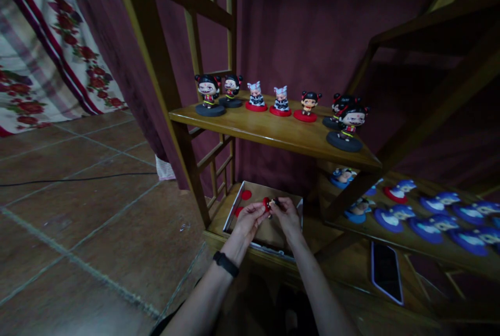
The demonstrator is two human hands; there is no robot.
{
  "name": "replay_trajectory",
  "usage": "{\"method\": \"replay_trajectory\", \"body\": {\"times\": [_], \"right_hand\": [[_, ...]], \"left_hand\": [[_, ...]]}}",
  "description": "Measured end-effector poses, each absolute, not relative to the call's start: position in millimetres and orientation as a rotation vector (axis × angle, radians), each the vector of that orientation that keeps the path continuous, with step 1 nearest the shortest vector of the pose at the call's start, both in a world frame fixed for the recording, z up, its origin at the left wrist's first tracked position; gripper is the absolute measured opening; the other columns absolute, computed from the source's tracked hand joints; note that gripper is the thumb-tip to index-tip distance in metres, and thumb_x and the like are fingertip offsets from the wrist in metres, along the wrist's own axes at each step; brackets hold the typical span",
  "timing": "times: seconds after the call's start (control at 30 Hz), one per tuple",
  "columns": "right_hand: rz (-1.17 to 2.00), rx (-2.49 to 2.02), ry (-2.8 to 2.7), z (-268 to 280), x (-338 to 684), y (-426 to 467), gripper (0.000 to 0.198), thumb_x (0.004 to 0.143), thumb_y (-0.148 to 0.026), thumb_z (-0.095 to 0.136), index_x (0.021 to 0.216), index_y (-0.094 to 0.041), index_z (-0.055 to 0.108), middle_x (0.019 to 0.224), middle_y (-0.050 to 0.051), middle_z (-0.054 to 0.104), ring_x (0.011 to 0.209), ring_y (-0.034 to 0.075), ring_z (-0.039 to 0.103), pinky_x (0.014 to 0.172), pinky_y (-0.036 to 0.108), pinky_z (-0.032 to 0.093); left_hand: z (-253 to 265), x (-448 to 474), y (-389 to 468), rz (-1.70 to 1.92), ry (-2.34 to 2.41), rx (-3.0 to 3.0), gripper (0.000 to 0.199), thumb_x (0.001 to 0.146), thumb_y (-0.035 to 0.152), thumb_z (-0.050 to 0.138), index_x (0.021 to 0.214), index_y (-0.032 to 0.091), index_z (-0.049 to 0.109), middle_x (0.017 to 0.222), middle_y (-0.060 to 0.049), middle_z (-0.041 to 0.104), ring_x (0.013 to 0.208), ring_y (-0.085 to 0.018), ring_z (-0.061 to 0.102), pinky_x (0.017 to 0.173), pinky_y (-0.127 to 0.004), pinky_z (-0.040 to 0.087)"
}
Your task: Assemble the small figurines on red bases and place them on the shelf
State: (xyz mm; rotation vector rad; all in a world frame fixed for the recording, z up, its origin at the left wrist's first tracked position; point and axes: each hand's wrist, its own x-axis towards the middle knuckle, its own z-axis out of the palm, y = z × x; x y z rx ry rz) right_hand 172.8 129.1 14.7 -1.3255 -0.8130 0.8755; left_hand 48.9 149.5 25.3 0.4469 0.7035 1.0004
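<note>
Holding a small figure (272,204) over the open box (276,232), left hand (250,218) pinches the red base (266,203), right hand (287,215) the figure's other end; judged light, rigid, slightly slick, best held by base and body.

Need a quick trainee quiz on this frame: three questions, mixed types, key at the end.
1. Count: how many figurines show on the upper shelf?
2. Multiple choice: which wrist wears the black band? A) left B) right C) both
3. True or false: the left hand and right hand hold a small figurine over the open box.

Key: 1. Seven, one partly hidden at the right end. 2. A. 3. True.
</note>
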Motion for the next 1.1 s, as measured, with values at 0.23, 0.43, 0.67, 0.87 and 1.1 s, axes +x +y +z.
{"method": "replay_trajectory", "body": {"times": [0.23,0.43,0.67,0.87,1.1], "right_hand": [[0.841,-1.303,-0.915,23,172,123,0.023,0.060,-0.034,0.066,0.078,-0.026,0.055,0.076,-0.002,0.063,0.075,0.016,0.059,0.067,0.028,0.047],[0.837,-1.329,-0.981,30,172,120,0.022,0.061,-0.034,0.066,0.078,-0.026,0.056,0.075,-0.003,0.063,0.076,0.017,0.058,0.069,0.029,0.046],[0.759,-1.384,-1.021,30,171,120,0.020,0.065,-0.037,0.063,0.081,-0.027,0.056,0.078,-0.002,0.064,0.076,0.016,0.059,0.071,0.029,0.045],[0.702,-1.461,-1.107,29,171,120,0.021,0.069,-0.039,0.059,0.086,-0.026,0.055,0.081,-0.001,0.064,0.076,0.016,0.059,0.071,0.029,0.044],[0.763,-1.368,-1.062,21,167,128,0.033,0.066,-0.036,0.061,0.097,-0.025,0.054,0.093,0.001,0.062,0.083,0.016,0.058,0.075,0.030,0.045]], "left_hand": [[25,45,150,0.993,0.711,0.459,0.010,0.067,0.005,0.065,0.076,0.008,0.063,0.072,-0.007,0.067,0.069,-0.016,0.065,0.079,-0.032,0.052],[24,42,149,0.967,0.727,0.463,0.012,0.068,0.006,0.065,0.079,0.007,0.063,0.074,-0.009,0.068,0.069,-0.015,0.065,0.077,-0.031,0.052],[25,48,147,1.002,0.730,0.468,0.014,0.064,0.006,0.068,0.078,0.007,0.064,0.074,-0.008,0.068,0.068,-0.015,0.065,0.077,-0.030,0.052],[25,50,147,1.008,0.734,0.456,0.012,0.065,0.003,0.066,0.076,0.007,0.063,0.072,-0.009,0.067,0.066,-0.015,0.064,0.072,-0.028,0.053],[19,47,154,0.957,0.734,0.327,0.008,0.071,0.002,0.058,0.076,0.008,0.060,0.070,-0.009,0.066,0.063,-0.015,0.065,0.070,-0.031,0.055]]}}
